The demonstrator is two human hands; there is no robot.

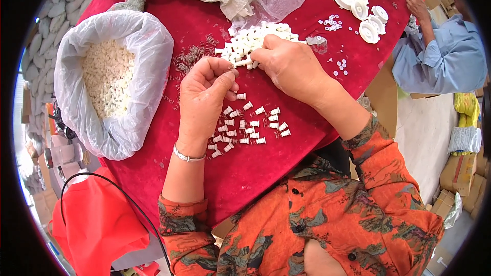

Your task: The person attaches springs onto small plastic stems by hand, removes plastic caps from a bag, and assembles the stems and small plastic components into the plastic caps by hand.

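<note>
Holds both hands close together above the red cloth of the tabletop point(245, 174), just before a pile of white plastic pieces point(268, 38). With the left hand point(202, 94), presses thumb against forefinger and pinches what looks like a thin spring point(233, 68), mostly hidden. With the right hand point(294, 69), curls the fingers inward beside a white piece point(242, 63) at the near edge of the pile; cannot tell whether grasping or only touching it. Below the hands, nearer to the body, find scattered white spools point(244, 128); to the left of the pile, a tangle of loose springs point(192, 56); farther left, a plastic-lined sack point(156, 36) of small cream pieces. Judging from the look, expect a very light, stiff and smooth white piece, maybe a little slippery, hardly fragile. Best to take hold across the narrow body, with tips of thumb and forefinger, leaving the ends free. Treat the spring more gently: almost without weight, elastic, easy to bend, quick to jump away or catch on others. Better to pinch lightly at the sides, without squeezing from both ends.
</note>
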